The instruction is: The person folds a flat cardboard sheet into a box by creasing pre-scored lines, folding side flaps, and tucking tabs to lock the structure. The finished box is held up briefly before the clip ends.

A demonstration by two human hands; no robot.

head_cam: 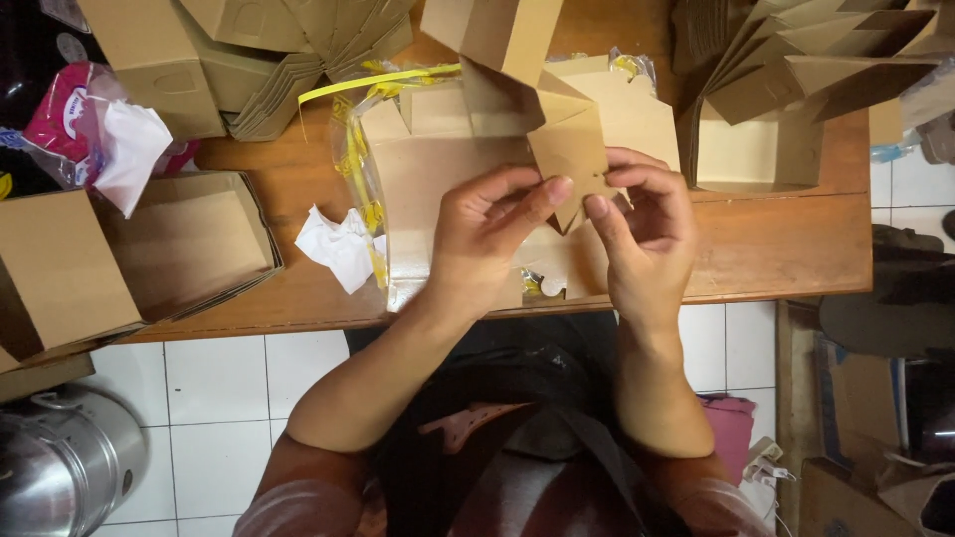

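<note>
Hands meet over a wooden table (776, 249) in the head view. Left hand (487, 239) and right hand (642, 234) each pinch, thumb against fingers, a flap of a partly folded brown cardboard box (557, 119). The box is held above a clear plastic bag of flat box blanks (438, 169); its long axis runs from the hands away toward the table's far edge, the pinched flap pointing down toward the person. An open finished box (189, 239) and crumpled white paper (338, 244) lie to the left.
</note>
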